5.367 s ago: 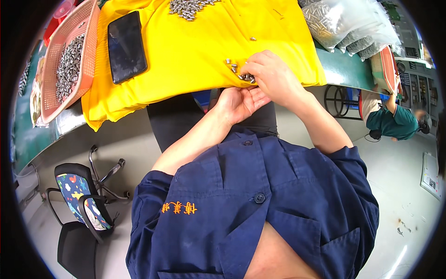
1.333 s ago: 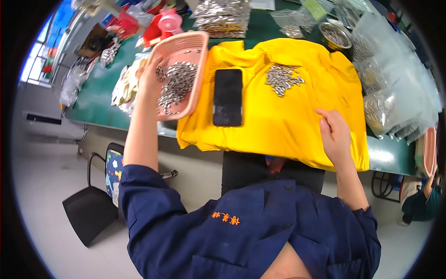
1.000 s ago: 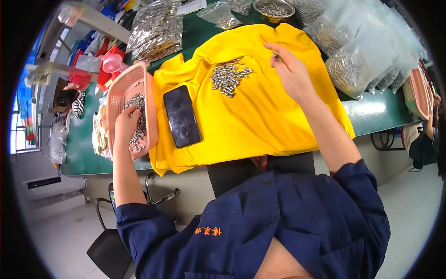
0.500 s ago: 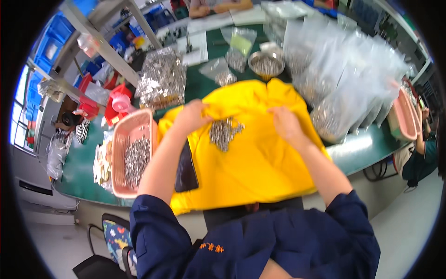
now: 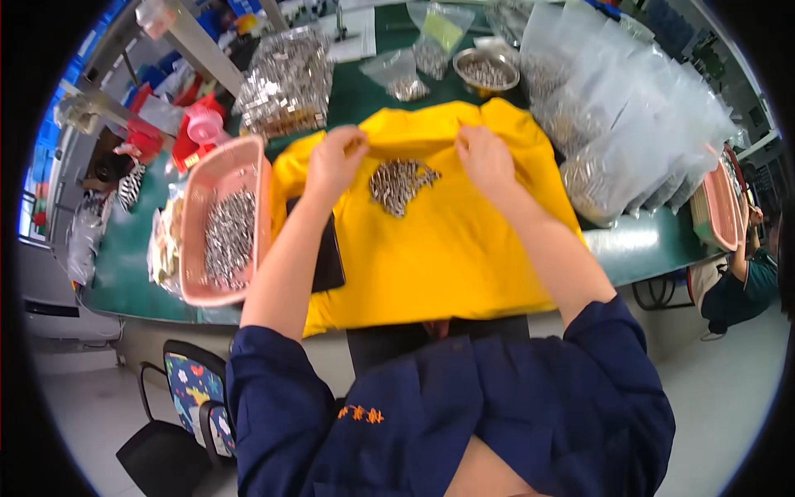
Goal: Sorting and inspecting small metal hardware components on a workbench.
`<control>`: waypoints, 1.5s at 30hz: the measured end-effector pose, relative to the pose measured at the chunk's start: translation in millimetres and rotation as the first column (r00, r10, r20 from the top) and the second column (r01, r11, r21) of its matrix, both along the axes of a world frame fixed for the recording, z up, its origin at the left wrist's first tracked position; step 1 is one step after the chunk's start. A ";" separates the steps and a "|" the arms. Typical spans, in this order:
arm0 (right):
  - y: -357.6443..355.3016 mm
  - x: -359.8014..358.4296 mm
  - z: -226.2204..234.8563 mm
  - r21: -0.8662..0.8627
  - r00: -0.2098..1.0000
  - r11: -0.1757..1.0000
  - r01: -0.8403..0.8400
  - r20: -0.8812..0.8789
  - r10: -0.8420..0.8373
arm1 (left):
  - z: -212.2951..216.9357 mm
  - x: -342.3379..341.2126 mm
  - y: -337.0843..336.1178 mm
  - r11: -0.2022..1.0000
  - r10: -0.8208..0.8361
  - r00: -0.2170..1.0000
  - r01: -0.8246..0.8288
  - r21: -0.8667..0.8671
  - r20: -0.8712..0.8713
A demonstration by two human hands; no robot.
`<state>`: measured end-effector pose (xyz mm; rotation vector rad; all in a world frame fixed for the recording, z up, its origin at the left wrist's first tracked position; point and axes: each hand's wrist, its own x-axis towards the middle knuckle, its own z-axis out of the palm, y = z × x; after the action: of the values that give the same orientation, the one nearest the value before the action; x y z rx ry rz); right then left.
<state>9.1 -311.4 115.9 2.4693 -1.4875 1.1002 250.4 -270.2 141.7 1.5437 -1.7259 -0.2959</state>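
A yellow cloth [image 5: 447, 257] lies spread over the table in front of me. My left hand [image 5: 335, 164] is closed on the cloth's raised fold at the far left. On the far right, my right hand [image 5: 487, 161] pinches the same fold, its fingertips partly hidden by the fabric. Between and slightly nearer than my hands rests a pile of small metal parts [image 5: 399, 185], directly on the cloth. A dark flat phone-like slab [image 5: 329, 257] sits beside my left forearm, partly covered by it.
At the left stands a pink basket [image 5: 192, 224] with more metal parts. Behind the cloth are a steel bowl [image 5: 487, 73] of parts and a stack of bagged metal pieces [image 5: 286, 79]. Large filled plastic bags [image 5: 617, 124] crowd the right. An office chair [image 5: 195, 398] is at lower left.
Both hands have moved away from me, lifting a fold of the cloth's far part between them. The view has shifted, so the table sits higher in the picture.
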 end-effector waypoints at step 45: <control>68.4 -10.3 27.8 0.459 0.669 0.667 -0.586 0.739 0.080 | -17.8 -84.2 60.2 0.846 0.039 0.367 0.483 0.226 -0.930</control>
<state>-1.2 -243.1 143.6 3.1656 -1.8647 2.0278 166.2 -209.9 123.9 0.9982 -0.9145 -1.5379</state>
